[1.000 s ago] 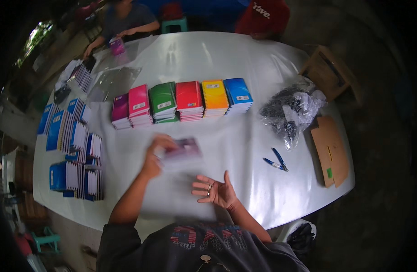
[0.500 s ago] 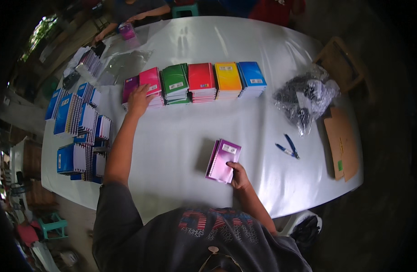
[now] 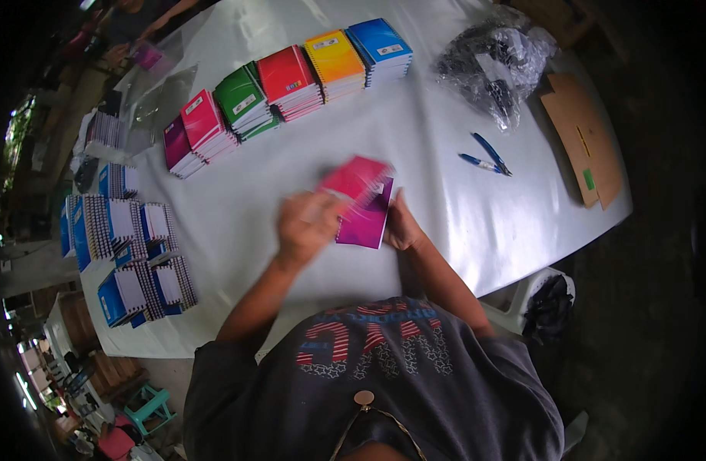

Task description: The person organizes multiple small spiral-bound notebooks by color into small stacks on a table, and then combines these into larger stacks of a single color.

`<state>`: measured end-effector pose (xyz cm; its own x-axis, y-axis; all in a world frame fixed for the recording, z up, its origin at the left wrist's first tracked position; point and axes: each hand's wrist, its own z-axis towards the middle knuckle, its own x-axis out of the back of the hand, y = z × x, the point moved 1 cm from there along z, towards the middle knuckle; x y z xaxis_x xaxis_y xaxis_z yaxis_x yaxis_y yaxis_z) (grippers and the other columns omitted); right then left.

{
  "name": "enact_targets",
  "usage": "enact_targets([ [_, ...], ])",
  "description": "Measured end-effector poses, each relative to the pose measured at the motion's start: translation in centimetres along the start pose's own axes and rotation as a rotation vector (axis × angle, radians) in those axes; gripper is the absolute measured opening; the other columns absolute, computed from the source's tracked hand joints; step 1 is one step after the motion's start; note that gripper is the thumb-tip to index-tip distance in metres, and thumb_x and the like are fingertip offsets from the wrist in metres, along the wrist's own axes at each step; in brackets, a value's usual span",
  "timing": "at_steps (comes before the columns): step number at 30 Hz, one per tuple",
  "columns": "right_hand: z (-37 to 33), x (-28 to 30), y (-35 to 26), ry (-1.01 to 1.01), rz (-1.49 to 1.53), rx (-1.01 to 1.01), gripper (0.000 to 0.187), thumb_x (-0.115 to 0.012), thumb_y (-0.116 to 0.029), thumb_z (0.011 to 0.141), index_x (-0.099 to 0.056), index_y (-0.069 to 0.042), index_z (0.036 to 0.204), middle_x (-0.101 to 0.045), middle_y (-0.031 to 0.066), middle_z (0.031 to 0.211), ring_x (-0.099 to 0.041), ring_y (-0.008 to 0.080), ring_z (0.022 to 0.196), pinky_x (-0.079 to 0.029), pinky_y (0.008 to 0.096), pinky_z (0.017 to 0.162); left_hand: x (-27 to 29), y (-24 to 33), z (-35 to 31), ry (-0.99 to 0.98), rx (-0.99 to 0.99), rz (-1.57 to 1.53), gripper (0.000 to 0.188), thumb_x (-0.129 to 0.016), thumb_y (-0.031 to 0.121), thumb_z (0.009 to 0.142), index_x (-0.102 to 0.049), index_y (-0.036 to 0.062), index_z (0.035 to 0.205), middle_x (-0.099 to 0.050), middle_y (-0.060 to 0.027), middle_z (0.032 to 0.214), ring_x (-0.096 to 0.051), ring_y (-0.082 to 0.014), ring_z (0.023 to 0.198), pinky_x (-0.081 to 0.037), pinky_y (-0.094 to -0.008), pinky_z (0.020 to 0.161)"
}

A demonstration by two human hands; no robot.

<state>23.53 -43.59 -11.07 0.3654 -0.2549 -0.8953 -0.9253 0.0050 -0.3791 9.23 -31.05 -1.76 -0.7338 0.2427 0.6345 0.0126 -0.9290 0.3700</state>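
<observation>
Gripping a pink notebook (image 3: 358,175), the left hand (image 3: 305,224), blurred, had it overlapping a purple notebook (image 3: 363,225), whose edge the right hand (image 3: 404,221) clasped. Two colours were in hand; the green stack (image 3: 236,94), red stack (image 3: 286,71), yellow stack (image 3: 331,58) and blue stack (image 3: 377,44) stood unsampled beyond, on the table (image 3: 464,219).

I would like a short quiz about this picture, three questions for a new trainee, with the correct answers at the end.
1. Multiple choice: what colour is the notebook in the left hand?
A) green
B) pink
C) yellow
2. True or false: the blue-handled pliers lie to the left of the brown cardboard.
3. Fill in: in the row, the yellow stack stands between the red stack and the ____ stack.
Key: 1. B, pink. 2. True. 3. Blue.
</observation>
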Motion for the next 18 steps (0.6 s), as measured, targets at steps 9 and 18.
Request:
enact_targets([
  [9, -0.4, 0.1, -0.4, 0.143, -0.051, -0.040, 0.040, -0.059, -0.022, 0.086, -0.047, -0.001, 0.117, -0.058, 0.0124, 0.108, -0.059, 0.0230, 0.098, -0.050, 0.0371, 0.086, 0.5, -9.6, 6.8, -0.053, 0.211, 0.307, 0.038, -0.066, 0.017, 0.077, -0.055, 0.0032, 0.111, -0.058, -0.0138, 0.111, -0.050, -0.0318, 0.107, -0.038, -0.0418, 0.092],
  [18, 0.5, 1.1, 0.0, 0.136, 0.050, -0.072, 0.041, -0.052, -0.030, 0.089, -0.047, -0.002, 0.119, -0.058, 0.0129, 0.111, -0.059, 0.0225, 0.101, -0.049, 0.0378, 0.088, 3.7, -19.5, 9.3, -0.243, 0.644, 0.536, 0.033, -0.059, 0.029, 0.083, -0.059, 0.0124, 0.112, -0.061, -0.0081, 0.108, -0.060, -0.0284, 0.091, -0.048, -0.0369, 0.076],
])
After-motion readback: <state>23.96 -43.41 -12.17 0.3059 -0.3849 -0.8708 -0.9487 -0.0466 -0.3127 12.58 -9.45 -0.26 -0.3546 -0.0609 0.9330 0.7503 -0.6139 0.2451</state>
